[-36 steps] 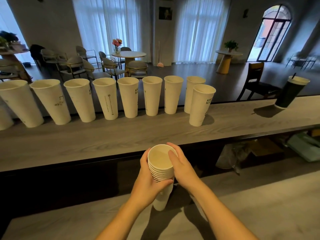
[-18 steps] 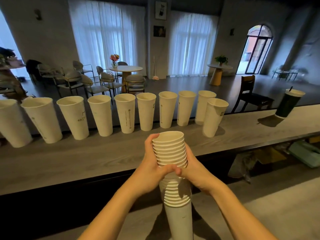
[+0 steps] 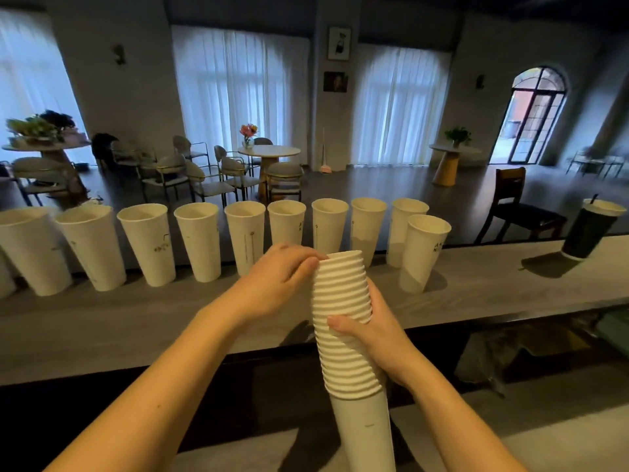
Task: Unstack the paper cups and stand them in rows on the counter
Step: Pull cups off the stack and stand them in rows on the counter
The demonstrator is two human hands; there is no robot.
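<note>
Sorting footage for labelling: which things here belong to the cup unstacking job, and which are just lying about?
Part of the job:
stack of cups
left hand
right hand
row of standing cups
front cup
counter

Lying about:
dark lidded drink

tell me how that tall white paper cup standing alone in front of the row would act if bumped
The tall white paper cup would probably tip easily: it is narrow at the base and wide at the rim. Being empty paper, it likely weighs little and slides on the smooth grey counter. Its thin wall would likely dent if squeezed.
</note>
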